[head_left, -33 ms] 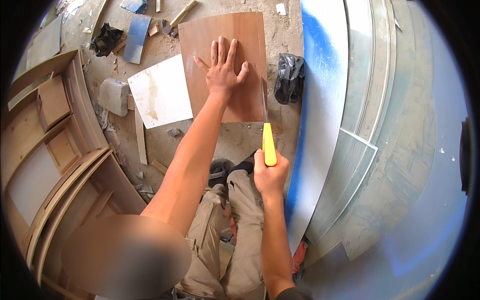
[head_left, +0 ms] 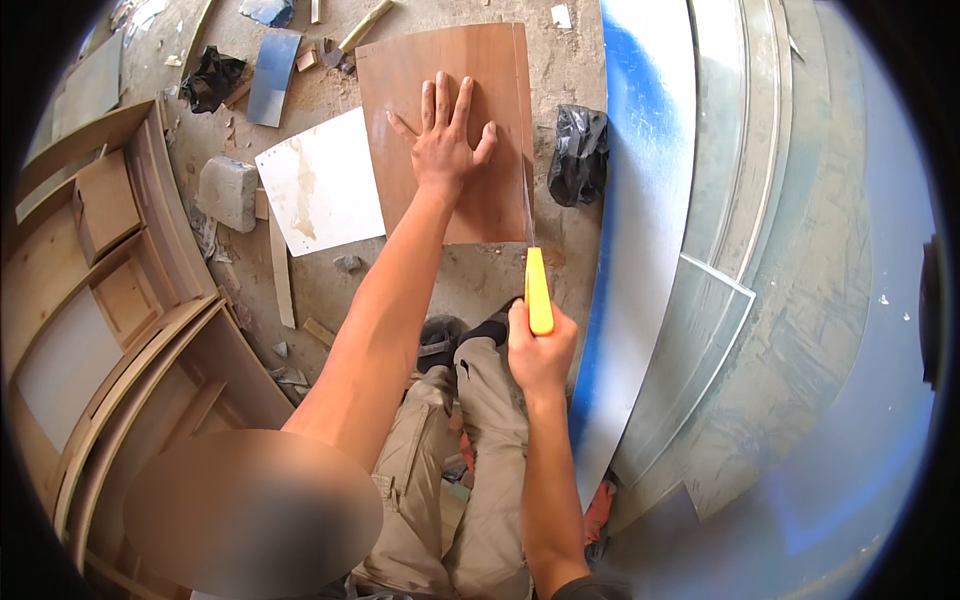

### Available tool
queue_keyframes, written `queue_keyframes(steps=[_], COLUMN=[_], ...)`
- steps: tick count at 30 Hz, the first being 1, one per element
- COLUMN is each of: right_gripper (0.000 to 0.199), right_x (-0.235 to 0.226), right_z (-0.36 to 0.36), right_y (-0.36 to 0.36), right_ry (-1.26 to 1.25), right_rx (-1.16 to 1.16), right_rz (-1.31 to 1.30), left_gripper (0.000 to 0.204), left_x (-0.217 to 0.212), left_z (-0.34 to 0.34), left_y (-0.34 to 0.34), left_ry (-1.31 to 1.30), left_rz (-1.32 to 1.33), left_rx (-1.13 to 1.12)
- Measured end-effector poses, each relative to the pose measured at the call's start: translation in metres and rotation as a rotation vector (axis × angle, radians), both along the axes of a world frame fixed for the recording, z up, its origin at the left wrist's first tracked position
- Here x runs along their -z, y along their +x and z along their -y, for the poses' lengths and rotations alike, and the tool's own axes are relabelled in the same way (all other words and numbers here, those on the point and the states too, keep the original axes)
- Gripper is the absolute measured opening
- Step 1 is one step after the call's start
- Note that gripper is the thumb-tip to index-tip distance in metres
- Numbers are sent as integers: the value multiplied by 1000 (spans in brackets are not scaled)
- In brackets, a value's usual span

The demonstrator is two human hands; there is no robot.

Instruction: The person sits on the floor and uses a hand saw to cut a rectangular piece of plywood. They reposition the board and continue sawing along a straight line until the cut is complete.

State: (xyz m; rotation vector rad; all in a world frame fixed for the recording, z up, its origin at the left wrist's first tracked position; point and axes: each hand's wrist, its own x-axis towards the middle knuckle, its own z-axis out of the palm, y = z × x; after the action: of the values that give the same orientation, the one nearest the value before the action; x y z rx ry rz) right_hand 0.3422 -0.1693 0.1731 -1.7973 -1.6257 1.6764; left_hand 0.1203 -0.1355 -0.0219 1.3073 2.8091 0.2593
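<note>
In the head view, your left hand (head_left: 445, 155) is laid palm down on the brown wood panel (head_left: 498, 95), fingers spread and pointing away from you, gripping nothing. Your right hand (head_left: 543, 350) is clenched around the yellow handle of the saw (head_left: 539, 290), below the panel's near edge and closer to your body than the left.

The panel lies ahead of you, its long axis running roughly away from your feet; what props it over the floor (head_left: 560, 60) cannot be told. The relation that matters: the saw's thin blade, seen almost edge-on, points away from you along a line close to the panel's right edge and roughly parallel to it. The handle sits just short of the near edge. Your left hand is left of that line, its thumb the nearest part, near the line but apart from it.

A white board (head_left: 320, 185) lies against the panel's left side, with a hammer (head_left: 362, 30) by its far left corner. A black plastic bag (head_left: 578, 155) rests just right of the panel.
</note>
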Motion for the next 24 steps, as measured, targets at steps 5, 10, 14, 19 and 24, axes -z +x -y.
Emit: queue_keyframes(steps=[5, 10, 14, 19, 24], right_gripper=[12, 11, 14, 18, 23], right_x=[-82, 0, 3, -34, -19], right_z=[39, 8, 9, 39, 16], right_y=[59, 17, 16, 23, 8], right_ry=[-56, 20, -37, 14, -110], right_rx=[-79, -64, 4, 6, 49], right_rz=[44, 62, 47, 54, 42], left_gripper=[74, 74, 74, 74, 71], left_x=[-2, 2, 7, 7, 5], left_z=[5, 0, 3, 11, 8], left_y=[-4, 2, -4, 2, 2], left_ry=[7, 50, 57, 35, 104], left_rz=[33, 15, 9, -20, -12], left_rx=[-30, -26, 20, 64, 83])
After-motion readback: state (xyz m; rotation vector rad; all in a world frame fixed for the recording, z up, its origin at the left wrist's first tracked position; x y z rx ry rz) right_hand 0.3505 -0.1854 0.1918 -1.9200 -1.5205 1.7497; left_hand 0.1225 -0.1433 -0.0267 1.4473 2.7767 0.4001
